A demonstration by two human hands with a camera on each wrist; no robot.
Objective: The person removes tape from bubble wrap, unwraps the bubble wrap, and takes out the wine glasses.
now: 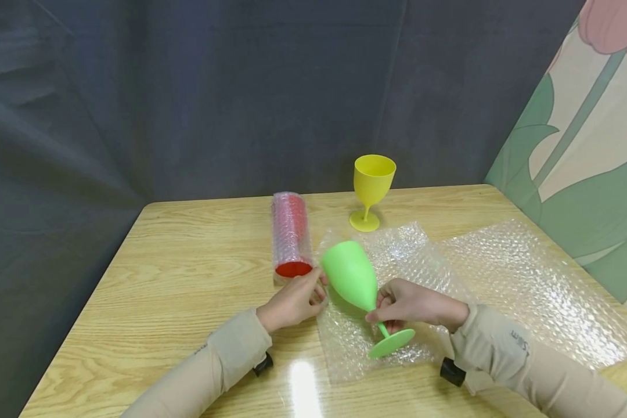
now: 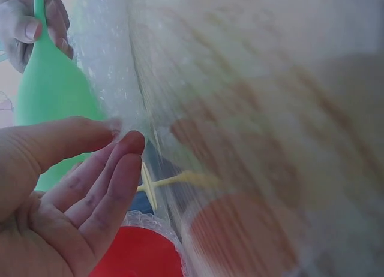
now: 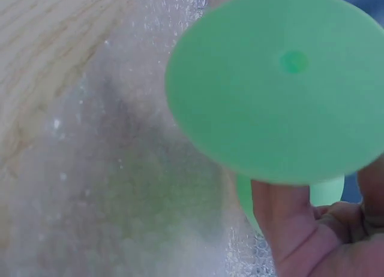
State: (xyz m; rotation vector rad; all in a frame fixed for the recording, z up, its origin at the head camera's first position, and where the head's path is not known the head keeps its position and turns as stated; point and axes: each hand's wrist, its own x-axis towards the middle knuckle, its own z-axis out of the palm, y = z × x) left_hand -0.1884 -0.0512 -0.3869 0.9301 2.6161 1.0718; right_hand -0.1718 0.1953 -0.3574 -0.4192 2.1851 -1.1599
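My right hand (image 1: 410,303) grips a light green plastic goblet (image 1: 350,276) by its stem. The goblet is tilted, bowl up to the left and round foot toward me; this foot (image 3: 240,97) fills much of the right wrist view. Beneath it a sheet of bubble wrap (image 1: 339,354) lies on the table. At the sheet's left edge is my left hand (image 1: 295,299), its thumb and fingertips (image 2: 129,142) pinching the wrap beside the goblet's bowl. Just beyond that hand lies a red cup (image 1: 294,269) rolled in bubble wrap, its open end facing me.
A yellow goblet (image 1: 372,183) stands upright near the table's back edge. Another bubble wrap sheet (image 1: 543,296) spreads over the right side of the wooden table (image 1: 177,273). A dark curtain (image 1: 271,98) hangs behind, and a flower-patterned panel (image 1: 601,168) borders the right.
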